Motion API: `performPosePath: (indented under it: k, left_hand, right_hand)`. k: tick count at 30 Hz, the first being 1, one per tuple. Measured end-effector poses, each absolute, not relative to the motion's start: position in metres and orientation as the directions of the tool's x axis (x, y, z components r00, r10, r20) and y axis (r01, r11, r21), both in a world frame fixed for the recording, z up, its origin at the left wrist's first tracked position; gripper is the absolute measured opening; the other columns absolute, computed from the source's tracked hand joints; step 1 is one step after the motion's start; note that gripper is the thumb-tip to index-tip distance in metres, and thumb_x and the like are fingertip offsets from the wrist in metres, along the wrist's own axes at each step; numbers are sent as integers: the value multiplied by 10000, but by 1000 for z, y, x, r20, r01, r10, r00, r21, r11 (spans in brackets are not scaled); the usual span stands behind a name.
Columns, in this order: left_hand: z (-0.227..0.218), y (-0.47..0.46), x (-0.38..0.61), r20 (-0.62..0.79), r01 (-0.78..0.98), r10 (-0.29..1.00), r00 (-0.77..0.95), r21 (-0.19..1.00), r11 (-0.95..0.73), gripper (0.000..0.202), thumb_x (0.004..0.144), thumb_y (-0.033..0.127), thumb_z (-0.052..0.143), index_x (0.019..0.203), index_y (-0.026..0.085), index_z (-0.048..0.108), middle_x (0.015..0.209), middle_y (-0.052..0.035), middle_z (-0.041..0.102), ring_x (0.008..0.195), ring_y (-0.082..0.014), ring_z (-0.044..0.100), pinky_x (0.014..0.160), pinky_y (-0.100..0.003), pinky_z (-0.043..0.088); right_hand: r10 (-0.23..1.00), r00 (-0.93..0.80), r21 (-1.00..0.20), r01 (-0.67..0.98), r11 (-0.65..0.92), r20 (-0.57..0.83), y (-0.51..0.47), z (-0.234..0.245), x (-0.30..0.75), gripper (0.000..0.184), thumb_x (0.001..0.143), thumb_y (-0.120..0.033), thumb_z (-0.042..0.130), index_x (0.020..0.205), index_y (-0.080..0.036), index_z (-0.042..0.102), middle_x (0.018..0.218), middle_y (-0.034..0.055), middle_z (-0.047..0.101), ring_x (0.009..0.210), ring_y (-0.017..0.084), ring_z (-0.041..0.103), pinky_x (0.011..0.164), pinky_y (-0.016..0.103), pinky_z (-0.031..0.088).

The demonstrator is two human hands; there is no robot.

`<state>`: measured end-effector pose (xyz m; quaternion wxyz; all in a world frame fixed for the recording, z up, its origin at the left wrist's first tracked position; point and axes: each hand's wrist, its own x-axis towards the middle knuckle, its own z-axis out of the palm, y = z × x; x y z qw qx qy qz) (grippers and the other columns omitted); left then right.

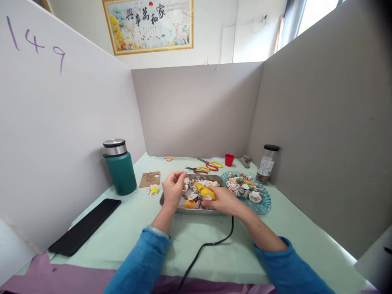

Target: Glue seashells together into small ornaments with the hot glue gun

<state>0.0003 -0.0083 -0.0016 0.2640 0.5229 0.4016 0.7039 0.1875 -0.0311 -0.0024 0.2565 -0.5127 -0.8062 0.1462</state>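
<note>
On the desk (pixel 147 237), from left, are a flat black object (pixel 85 228), green bottle (pixel 121 173), brown card (pixel 150 179) and yellow-starred ornament (pixel 153 189). The left hand (pixel 173 189) has its fingertips drawn together beside the metal tray (pixel 211 177) of shells (pixel 192 197); whether they hold something is too small to tell. Scissors (pixel 211 167) lie behind. The right hand (pixel 225 200) grasps a yellow tool (pixel 209 193) above the shells, a black cord (pixel 208 244) nearby. Beyond are a red cup (pixel 229 160), blue dish (pixel 262 208) and jar (pixel 269 155). Purple "149" marks the left panel (pixel 61 114); the framed picture (pixel 153 30) reads 家和萬事興, right to left; the jar's label (pixel 266 166) is illegible.
</note>
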Motion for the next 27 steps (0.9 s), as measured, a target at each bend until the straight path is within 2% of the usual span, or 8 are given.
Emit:
performPosePath:
  k: [3,7,11,13,16,19,22,27]
  left_hand:
    - [-2,-8,1,525,42,799,-293,842,-538,244,714,387,644,762,149,623,701,-22,678,375,-52,460,402,-197,389]
    - [1,-10,2,526,40,806,-271,843,-536,234,713,377,642,751,147,626,692,-23,676,375,-51,464,398,-191,394]
    - [1,-11,2,526,67,813,-250,847,-528,239,721,383,637,753,147,625,677,-11,670,372,-48,461,397,-184,393]
    - [-1,-10,2,535,75,811,-238,843,-533,241,728,387,632,758,148,627,680,-7,669,376,-47,462,403,-183,394]
    - [-3,-9,1,540,67,812,-223,839,-539,235,732,384,632,765,151,628,679,-3,666,378,-49,462,406,-185,394]
    - [-4,-9,1,545,64,811,-215,836,-545,221,737,370,633,766,150,626,684,-3,664,381,-48,461,412,-186,395]
    - [-3,-9,1,543,59,814,-206,838,-543,221,738,366,636,766,147,622,692,-7,668,380,-48,463,406,-184,388]
    - [-4,-7,2,531,41,824,-199,845,-534,237,735,380,639,777,147,621,706,-15,681,375,-50,467,404,-187,385]
  right_hand:
    - [852,-487,-435,736,519,192,-29,2,186,377,705,-488,628,960,-211,654,819,49,670,702,191,566,556,233,301]
    - [767,-632,-474,644,600,112,-24,19,196,341,766,-446,578,998,-216,674,850,33,688,699,173,582,568,226,345]
    - [846,-510,-355,770,530,157,-4,26,201,285,843,-345,466,969,-230,694,931,28,698,806,180,605,644,235,379]
    - [897,-422,-221,869,442,134,8,21,198,268,809,-283,498,988,-260,695,980,29,696,870,196,609,673,247,384]
    - [915,-393,-170,899,403,88,22,9,189,313,681,-222,621,977,-282,704,958,47,700,873,239,617,652,267,387]
    - [923,-380,-170,907,386,63,28,1,185,289,602,-187,675,878,-257,722,882,68,706,810,259,631,621,278,392]
    - [924,-368,-197,903,381,102,27,-3,187,171,629,-166,643,781,-221,701,832,75,698,782,247,632,625,279,400]
    - [906,-313,-341,850,401,286,20,-1,192,203,815,-215,469,983,-180,579,856,73,661,810,199,617,666,281,434]
